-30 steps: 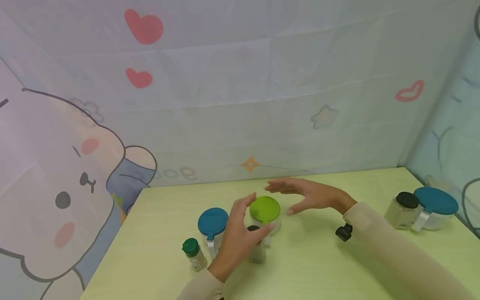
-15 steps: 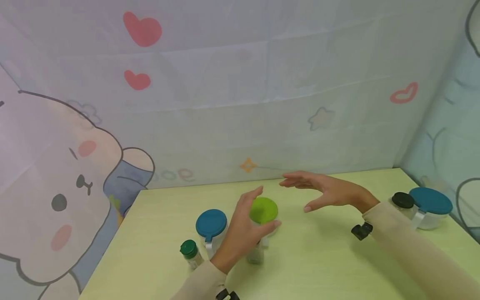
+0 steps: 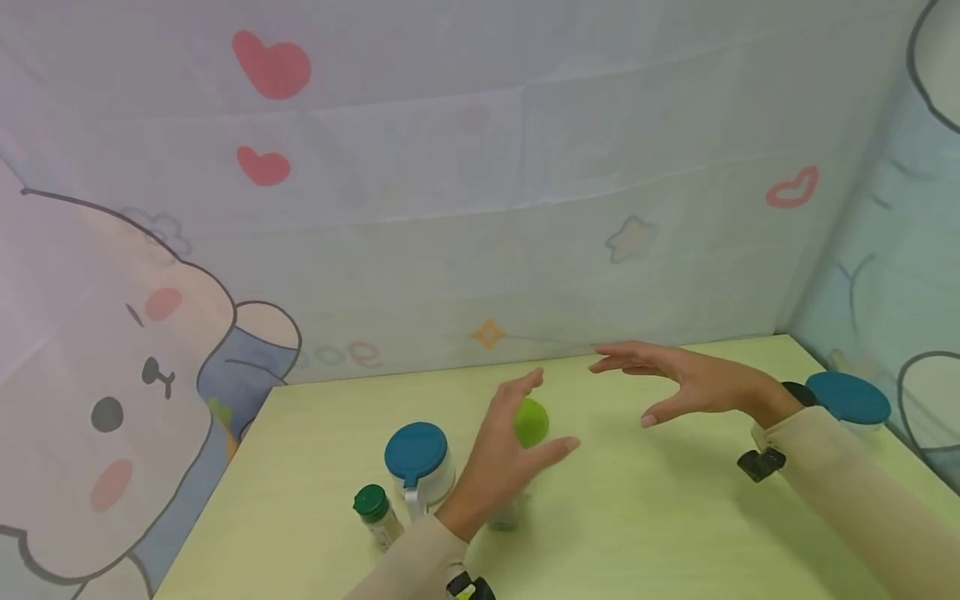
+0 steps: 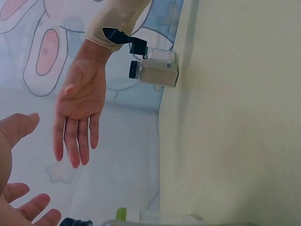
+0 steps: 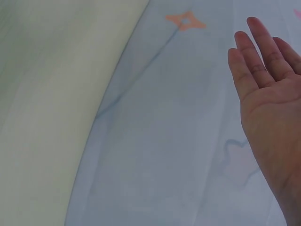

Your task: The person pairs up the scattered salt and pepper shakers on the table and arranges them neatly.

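Observation:
My left hand (image 3: pixel 504 450) hovers with fingers and thumb spread above a green-lidded container (image 3: pixel 532 422), hiding much of it. Below that hand, the base of a clear jar (image 3: pixel 505 515) peeks out; its top is covered. To the left stand a white container with a blue lid (image 3: pixel 416 454) and a small green-capped shaker (image 3: pixel 377 512). My right hand (image 3: pixel 693 383) is in the air over the right half of the table, palm turned inward, nothing in it. In the right wrist view, the right hand (image 5: pixel 273 94) shows extended fingers.
At the table's right end stand another blue-lidded container (image 3: pixel 847 397) and a black-lidded jar (image 3: pixel 799 392), partly behind the right sleeve. A printed cloth (image 3: pixel 420 208) hangs along the table's back edge. The pale yellow table (image 3: pixel 600 533) runs toward me.
My right hand has moved right, away from the green-lidded container. The left hand has shifted slightly right, covering more of that container and the jar. The view has turned a little to the right.

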The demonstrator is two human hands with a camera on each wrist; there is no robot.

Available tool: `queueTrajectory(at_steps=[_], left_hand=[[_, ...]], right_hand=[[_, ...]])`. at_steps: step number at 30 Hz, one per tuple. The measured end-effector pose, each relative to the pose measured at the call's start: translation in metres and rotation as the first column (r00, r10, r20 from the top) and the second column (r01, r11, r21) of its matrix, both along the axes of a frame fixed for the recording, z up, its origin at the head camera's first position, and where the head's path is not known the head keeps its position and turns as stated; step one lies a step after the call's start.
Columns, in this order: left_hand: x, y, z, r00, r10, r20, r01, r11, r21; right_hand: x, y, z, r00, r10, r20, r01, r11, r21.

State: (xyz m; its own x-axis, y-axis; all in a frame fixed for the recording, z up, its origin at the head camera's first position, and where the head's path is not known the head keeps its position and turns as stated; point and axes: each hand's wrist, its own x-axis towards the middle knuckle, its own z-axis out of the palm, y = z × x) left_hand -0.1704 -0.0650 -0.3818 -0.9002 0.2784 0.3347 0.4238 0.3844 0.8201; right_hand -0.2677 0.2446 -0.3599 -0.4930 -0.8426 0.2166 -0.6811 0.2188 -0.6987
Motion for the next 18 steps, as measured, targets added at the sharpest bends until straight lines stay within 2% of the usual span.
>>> queueTrajectory(at_steps=[6, 12, 18], left_hand=[[0.001, 0.01, 0.003, 1.0, -0.01, -0.003, 0.01, 1.0, 0.006], [-0.001, 0.021, 0.003, 0.999, -0.028, -0.018, 0.028, 1.0, 0.008], [-0.002, 0.032, 0.0, 0.998, -0.053, -0.036, 0.053, 0.999, -0.002]], right_hand=[[0.005, 0.018, 0.002, 0.999, -0.036, -0.037, 0.036, 0.999, 0.022], [0.009, 0.039, 0.003, 0.993, -0.107, -0.048, 0.11, 0.993, 0.049], [0.014, 0.061, 0.004, 0.99, -0.112, -0.087, 0.112, 0.994, 0.005]])
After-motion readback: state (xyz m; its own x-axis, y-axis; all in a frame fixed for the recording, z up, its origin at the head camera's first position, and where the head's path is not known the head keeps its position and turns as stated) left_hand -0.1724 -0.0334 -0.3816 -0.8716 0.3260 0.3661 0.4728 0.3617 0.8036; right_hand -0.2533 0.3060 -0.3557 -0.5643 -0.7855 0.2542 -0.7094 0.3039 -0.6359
